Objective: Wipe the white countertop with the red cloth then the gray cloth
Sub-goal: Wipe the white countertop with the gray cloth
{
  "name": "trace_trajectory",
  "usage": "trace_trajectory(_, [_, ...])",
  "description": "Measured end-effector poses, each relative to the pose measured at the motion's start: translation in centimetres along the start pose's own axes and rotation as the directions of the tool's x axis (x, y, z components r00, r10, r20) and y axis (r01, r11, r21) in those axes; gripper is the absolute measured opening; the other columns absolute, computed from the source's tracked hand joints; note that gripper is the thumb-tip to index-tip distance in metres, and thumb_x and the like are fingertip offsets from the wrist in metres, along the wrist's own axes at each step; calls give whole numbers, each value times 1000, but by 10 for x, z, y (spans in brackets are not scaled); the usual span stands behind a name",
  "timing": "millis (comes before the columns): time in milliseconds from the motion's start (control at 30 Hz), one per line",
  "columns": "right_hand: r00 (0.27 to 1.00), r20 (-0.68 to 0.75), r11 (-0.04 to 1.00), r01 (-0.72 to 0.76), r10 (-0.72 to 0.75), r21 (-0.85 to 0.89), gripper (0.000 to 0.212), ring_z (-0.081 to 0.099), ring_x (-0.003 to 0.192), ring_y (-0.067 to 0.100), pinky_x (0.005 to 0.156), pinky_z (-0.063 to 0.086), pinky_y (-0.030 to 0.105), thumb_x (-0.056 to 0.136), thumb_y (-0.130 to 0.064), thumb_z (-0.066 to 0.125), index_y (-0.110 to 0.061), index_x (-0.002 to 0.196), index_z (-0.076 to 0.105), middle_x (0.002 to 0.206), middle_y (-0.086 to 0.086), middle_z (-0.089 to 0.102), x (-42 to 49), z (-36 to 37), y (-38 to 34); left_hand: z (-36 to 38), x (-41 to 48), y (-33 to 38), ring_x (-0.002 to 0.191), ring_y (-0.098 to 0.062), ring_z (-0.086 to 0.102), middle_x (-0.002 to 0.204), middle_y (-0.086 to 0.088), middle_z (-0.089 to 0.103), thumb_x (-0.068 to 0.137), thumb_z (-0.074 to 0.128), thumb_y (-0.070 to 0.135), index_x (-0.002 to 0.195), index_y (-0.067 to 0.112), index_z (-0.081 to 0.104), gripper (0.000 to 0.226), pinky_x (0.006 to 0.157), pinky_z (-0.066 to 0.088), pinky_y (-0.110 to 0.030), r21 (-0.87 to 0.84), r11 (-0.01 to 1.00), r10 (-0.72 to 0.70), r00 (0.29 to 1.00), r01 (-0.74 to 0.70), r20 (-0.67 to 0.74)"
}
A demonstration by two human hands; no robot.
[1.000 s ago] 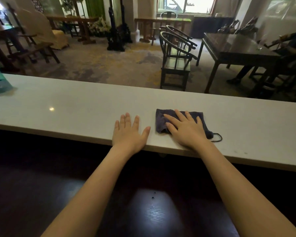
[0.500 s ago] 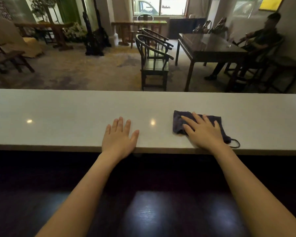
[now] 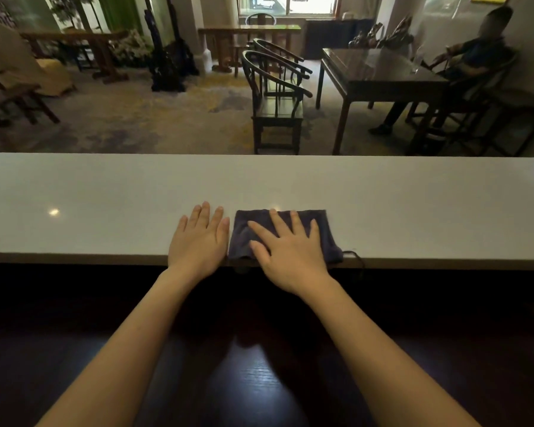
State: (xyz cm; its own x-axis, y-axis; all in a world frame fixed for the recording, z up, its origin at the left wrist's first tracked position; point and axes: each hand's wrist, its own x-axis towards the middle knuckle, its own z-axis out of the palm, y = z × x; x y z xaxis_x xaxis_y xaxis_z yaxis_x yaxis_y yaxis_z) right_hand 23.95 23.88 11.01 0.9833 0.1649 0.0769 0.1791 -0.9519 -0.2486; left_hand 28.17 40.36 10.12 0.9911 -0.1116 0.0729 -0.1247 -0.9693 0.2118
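The white countertop (image 3: 105, 192) runs across the whole view. A dark gray cloth (image 3: 244, 238) lies folded on it at the near edge, with a thin loop hanging off its right corner. My right hand (image 3: 290, 254) presses flat on the cloth, fingers spread. My left hand (image 3: 199, 241) rests flat on the bare counter just left of the cloth, almost touching its edge, and holds nothing. No red cloth is in view.
Below the counter's near edge is a dark glossy surface (image 3: 259, 365). Beyond the counter stand dark wooden chairs (image 3: 276, 100) and a dark table (image 3: 379, 72), where a person (image 3: 475, 60) sits at the far right.
My right hand has slid the gray cloth leftward along the counter until it nearly meets my left hand. The left hand stays flat in place.
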Motion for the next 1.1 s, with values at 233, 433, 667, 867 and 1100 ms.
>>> trace_trajectory(233, [998, 34, 998, 62, -62, -16, 49, -6, 142, 34, 111, -8, 59, 92, -53, 15, -43, 140, 15, 158, 1, 4, 12, 7, -23, -8, 1, -19, 144, -22, -6, 157, -7, -5, 97, 12, 38, 145, 19, -1, 53, 116, -1, -43, 98, 995, 19, 996, -28, 89])
trace_trajectory(433, [993, 45, 994, 107, -107, -13, 48, -4, 142, 34, 110, -8, 59, 92, -54, 15, -45, 139, 15, 158, 1, 4, 34, 18, -63, -21, -9, -71, 144, -19, -7, 157, -4, -5, 95, 9, 46, 145, 24, 1, 55, 116, -5, -44, 65, 993, -100, 992, 95, 73])
trace_trajectory(667, [990, 67, 993, 122, -122, -2, 48, -6, 142, 34, 110, -8, 60, 92, -54, 15, -47, 139, 13, 158, 1, 2, 63, 37, -129, -36, -5, -145, 144, -19, -6, 157, -3, -5, 93, 8, 49, 145, 26, 0, 56, 116, -3, -46, 33, 990, -139, 989, 137, 49])
trace_trajectory(867, [993, 58, 995, 104, -104, -3, 48, -6, 142, 35, 110, -8, 60, 93, -52, 16, -45, 140, 14, 158, 2, 2, 87, 55, -198, -52, 1, -217, 144, -16, -6, 157, 0, -6, 92, 6, 51, 145, 28, 1, 58, 115, -4, -48, 64, 992, -110, 991, 105, 74])
trace_trajectory(1100, [992, 95, 996, 84, -84, 8, 47, -9, 142, 34, 111, -7, 61, 94, -50, 17, -44, 141, 14, 158, 2, 0, 101, 62, -246, -59, 1, -264, 144, -17, -6, 157, 1, -4, 93, 7, 48, 144, 33, 3, 53, 114, -5, -47, 74, 995, -73, 996, 69, 57])
